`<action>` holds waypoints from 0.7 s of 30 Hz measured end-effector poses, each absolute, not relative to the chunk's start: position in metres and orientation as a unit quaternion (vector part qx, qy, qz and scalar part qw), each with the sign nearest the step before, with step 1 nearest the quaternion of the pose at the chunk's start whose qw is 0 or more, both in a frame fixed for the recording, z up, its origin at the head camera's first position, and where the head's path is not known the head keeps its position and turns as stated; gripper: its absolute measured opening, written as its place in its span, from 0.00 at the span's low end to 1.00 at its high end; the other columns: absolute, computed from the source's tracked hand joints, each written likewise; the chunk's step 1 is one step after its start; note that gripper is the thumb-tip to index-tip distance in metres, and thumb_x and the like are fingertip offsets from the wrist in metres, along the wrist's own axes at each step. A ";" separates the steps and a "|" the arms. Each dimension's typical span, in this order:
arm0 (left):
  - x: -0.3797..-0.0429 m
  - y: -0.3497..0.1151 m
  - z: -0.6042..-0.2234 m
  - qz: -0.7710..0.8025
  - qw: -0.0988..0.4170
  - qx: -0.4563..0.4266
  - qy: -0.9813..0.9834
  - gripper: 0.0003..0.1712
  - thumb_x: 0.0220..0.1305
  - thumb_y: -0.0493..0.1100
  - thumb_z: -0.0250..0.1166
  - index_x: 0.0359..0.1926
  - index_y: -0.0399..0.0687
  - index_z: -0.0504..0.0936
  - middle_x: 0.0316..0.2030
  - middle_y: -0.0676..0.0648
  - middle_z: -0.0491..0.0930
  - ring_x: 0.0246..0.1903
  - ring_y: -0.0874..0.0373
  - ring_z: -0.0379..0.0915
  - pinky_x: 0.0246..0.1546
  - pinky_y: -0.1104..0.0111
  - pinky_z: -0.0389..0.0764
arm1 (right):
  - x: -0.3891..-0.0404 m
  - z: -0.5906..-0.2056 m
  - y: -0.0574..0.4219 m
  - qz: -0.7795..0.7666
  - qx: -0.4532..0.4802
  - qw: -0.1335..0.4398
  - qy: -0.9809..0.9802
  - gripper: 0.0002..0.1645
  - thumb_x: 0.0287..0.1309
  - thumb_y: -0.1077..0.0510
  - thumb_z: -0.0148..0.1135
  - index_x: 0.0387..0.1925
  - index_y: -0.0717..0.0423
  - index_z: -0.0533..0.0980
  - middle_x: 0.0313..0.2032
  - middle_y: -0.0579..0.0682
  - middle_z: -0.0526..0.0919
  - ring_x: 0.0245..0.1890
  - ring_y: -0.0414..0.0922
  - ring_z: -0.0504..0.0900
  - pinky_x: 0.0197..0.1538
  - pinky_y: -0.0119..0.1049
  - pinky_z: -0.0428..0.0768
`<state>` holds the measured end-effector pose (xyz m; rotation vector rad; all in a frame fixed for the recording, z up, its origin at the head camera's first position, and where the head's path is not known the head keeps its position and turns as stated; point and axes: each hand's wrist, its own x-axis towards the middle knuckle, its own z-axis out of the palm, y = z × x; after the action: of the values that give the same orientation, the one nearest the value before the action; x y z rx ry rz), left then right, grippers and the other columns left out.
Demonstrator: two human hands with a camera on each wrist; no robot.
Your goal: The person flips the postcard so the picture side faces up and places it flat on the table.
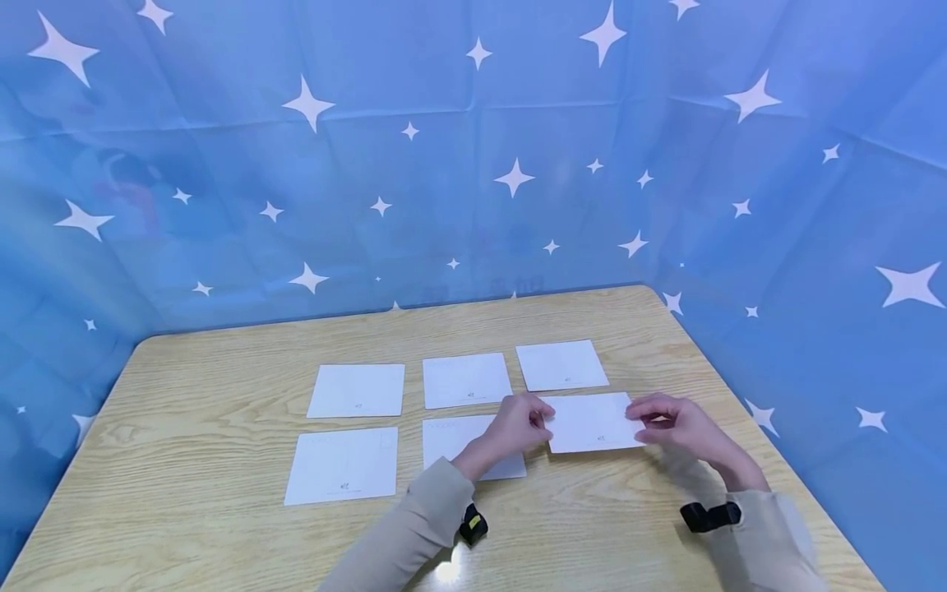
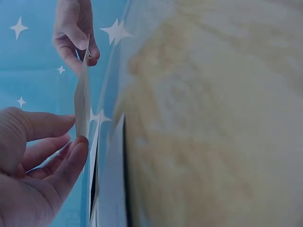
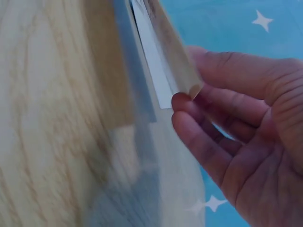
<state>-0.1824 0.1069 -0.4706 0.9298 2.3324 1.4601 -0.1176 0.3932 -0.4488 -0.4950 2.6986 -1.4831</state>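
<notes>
Both hands pinch one white card [image 1: 592, 421] by its short sides, held just above the table at the right end of the near row. My left hand [image 1: 518, 423] grips the card's left edge between thumb and fingers. On the opposite edge, the right hand [image 1: 679, 423] pinches with its thumb and fingertips. In the left wrist view the card [image 2: 82, 101] appears almost edge-on, lifted off the tabletop. The right wrist view shows the card's corner [image 3: 182, 71] between thumb and fingers. Beneath the left wrist lies another white card [image 1: 451, 440], partly covered by the hand and forearm.
Three white cards form the far row: left [image 1: 357, 390], middle [image 1: 468, 381] and right [image 1: 562, 366]. At the near left lies another card [image 1: 343, 466]. The wooden table [image 1: 185, 460] meets a blue star-patterned curtain [image 1: 444, 164] at its back and sides.
</notes>
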 end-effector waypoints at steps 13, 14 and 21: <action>-0.178 0.113 -0.474 0.444 0.113 0.323 0.828 0.13 0.46 0.28 0.68 0.37 0.31 0.84 0.23 0.48 0.77 0.20 0.71 0.66 0.29 0.81 0.70 | -0.119 -0.454 0.391 -0.420 -0.150 0.037 0.894 0.15 0.45 0.66 0.71 0.38 0.68 0.79 0.42 0.66 0.78 0.38 0.35 0.76 0.36 0.27 0.76; -0.179 0.113 -0.474 0.440 0.115 0.322 0.830 0.13 0.46 0.28 0.68 0.38 0.31 0.84 0.22 0.49 0.77 0.20 0.71 0.66 0.30 0.81 0.71 | -0.119 -0.454 0.391 -0.417 -0.145 0.043 0.896 0.15 0.45 0.65 0.71 0.38 0.67 0.80 0.43 0.65 0.78 0.38 0.35 0.76 0.36 0.27 0.75; -0.179 0.115 -0.470 0.413 0.136 0.315 0.844 0.15 0.46 0.29 0.67 0.40 0.32 0.84 0.27 0.46 0.82 0.22 0.69 0.69 0.32 0.81 0.71 | -0.122 -0.450 0.387 -0.382 -0.122 0.080 0.912 0.15 0.48 0.60 0.71 0.38 0.64 0.80 0.44 0.62 0.78 0.31 0.34 0.74 0.32 0.28 0.74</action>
<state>-0.1790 0.1154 -0.4705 0.9112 2.4427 1.1964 -0.1223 0.3866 -0.4499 -0.3649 2.7300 -1.1439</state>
